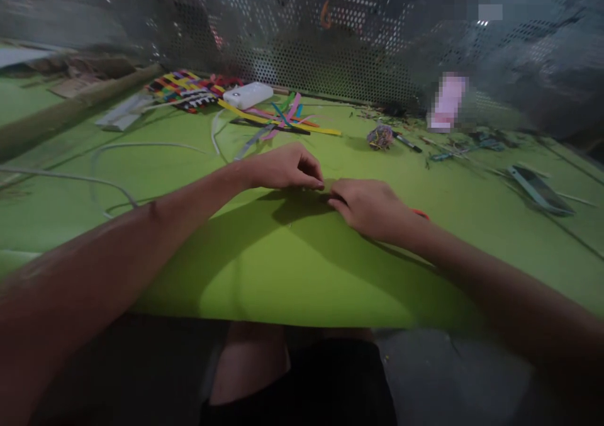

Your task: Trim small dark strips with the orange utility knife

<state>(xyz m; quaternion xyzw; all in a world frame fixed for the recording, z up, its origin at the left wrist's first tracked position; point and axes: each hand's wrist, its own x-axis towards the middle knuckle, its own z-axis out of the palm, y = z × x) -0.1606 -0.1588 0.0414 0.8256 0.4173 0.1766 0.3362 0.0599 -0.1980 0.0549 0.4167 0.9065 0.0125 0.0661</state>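
Note:
My left hand [289, 167] is closed in a pinch, thumb against fingers, just over the green tabletop [302, 275]. Close to its right, my right hand [365, 202] is also closed, its fingertips pressed together and pointing at the left ones. Whatever lies between the fingertips is too small and dark to name. Something red [421, 213] shows behind my right wrist. Beyond the hands lies a loose pile of coloured flat strips [287, 121], yellow, pink, blue, green and black. A ball of tangled multicoloured thread [380, 136] rests to the right of the strips, with a pen [406, 142] beside it.
A white box-shaped device [248, 95] and a colourful woven piece [189, 89] sit at the back left. White cable [151, 144] and a long pole [70, 111] are on the left. At right lies a phone [540, 190]. A perforated metal panel [302, 55] stands behind.

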